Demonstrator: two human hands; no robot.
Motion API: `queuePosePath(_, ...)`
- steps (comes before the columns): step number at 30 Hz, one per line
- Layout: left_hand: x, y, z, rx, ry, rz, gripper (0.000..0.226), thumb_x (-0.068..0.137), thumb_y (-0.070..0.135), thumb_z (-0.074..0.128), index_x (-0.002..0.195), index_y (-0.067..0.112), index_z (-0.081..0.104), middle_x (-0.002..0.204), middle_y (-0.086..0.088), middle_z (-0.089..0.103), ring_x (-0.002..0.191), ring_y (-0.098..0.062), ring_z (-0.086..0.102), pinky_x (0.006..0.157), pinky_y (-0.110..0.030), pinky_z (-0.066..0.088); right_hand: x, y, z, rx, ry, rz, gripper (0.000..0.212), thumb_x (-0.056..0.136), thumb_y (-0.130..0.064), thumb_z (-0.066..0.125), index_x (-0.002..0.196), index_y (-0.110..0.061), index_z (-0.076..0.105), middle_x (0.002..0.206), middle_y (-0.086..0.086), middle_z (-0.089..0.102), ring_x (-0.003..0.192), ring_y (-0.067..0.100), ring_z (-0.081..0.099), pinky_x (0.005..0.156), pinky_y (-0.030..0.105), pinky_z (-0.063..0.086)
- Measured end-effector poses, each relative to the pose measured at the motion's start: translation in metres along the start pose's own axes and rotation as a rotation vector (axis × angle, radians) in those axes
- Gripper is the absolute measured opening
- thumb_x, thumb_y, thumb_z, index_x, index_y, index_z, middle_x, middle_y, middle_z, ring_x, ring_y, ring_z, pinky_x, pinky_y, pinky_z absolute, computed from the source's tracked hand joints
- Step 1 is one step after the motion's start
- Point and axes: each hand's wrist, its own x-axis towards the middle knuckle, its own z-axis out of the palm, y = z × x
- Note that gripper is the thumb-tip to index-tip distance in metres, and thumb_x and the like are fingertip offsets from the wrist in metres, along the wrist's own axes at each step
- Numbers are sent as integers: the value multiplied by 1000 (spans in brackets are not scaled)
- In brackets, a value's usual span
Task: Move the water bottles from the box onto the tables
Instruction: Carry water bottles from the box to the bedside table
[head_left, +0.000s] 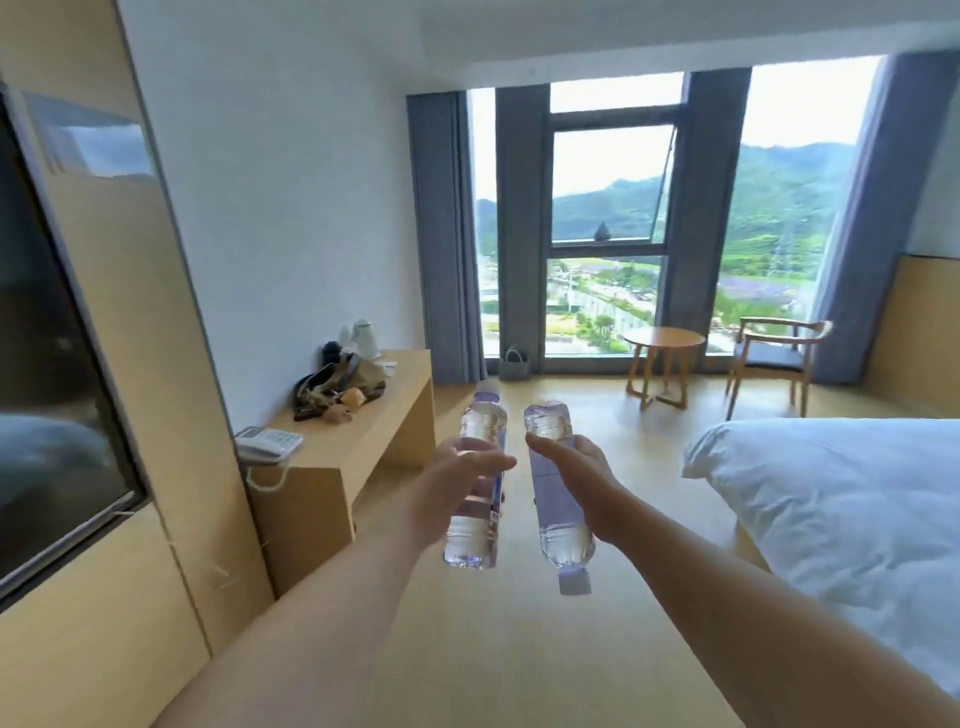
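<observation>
I hold two clear water bottles with purple labels out in front of me, above the wooden floor. My left hand (457, 488) grips the left bottle (478, 540) round its middle, cap end pointing away. My right hand (576, 480) grips the right bottle (563, 540) the other way round, its purple cap hanging down toward me. A long wooden desk (374, 441) stands at the left wall. A small round wooden table (664, 340) stands by the window. No box is in view.
On the desk lie a white phone (267, 444), a dark bag (337, 387) and a white kettle (366, 335). A wooden chair (774, 358) sits next to the round table. A white bed (841, 499) fills the right side. A small basket (514, 364) stands by the curtain.
</observation>
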Motion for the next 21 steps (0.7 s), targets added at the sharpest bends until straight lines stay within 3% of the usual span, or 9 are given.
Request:
queuePosePath(3,22,8,111,-9,-140,6,48,78,20,86,116,10,59,89,-15,65,66,-25,69,63,-38,61,-6,4,-108,8,137,11,52,77,-59,79,109,-24,60,104,2,68,96,18,64,73,33,51)
queuePosePath(6,38,14,222,-7,-262,6,39,78,18,84,109,13,60,89,-17,64,64,-25,67,63,-39,61,-24,11,-214,11,275,3,46,81,-56,77,109,-24,60,105,-4,65,94,10,59,66,27,42)
queuePosePath(9,44,17,328,-10,-404,1,38,80,17,83,110,12,61,91,-17,65,65,-25,68,63,-38,60,-53,19,-317,-13,431,10,41,84,-54,75,108,-22,64,106,-1,68,96,13,61,71,29,44)
queuePosePath(13,40,18,461,3,-594,-9,34,80,10,81,108,7,63,83,-14,66,59,-24,68,55,-34,58,-102,27,-437,-18,631,43,30,87,-47,74,83,-18,68,85,-1,68,76,14,58,65,28,42)
queuePosePath(16,34,17,557,26,-718,-33,37,79,11,83,109,7,63,83,-13,67,58,-23,68,55,-34,59,-137,38,-517,3,788,33,43,89,-39,74,54,-26,54,61,-9,47,59,13,41,50,20,35)
queuePosePath(18,31,16,619,39,-812,-48,31,77,9,83,101,9,64,77,-11,64,56,-23,65,55,-36,58,-157,46,-566,21,884,63,35,91,-36,73,64,-27,54,70,-4,48,63,15,43,50,18,36)
queuePosePath(21,27,15,712,47,-961,-38,24,78,7,80,94,11,63,70,-8,63,54,-23,62,54,-35,57,-180,61,-638,30,1006,131,26,91,-40,71,84,-15,67,86,7,55,73,18,51,63,29,39)
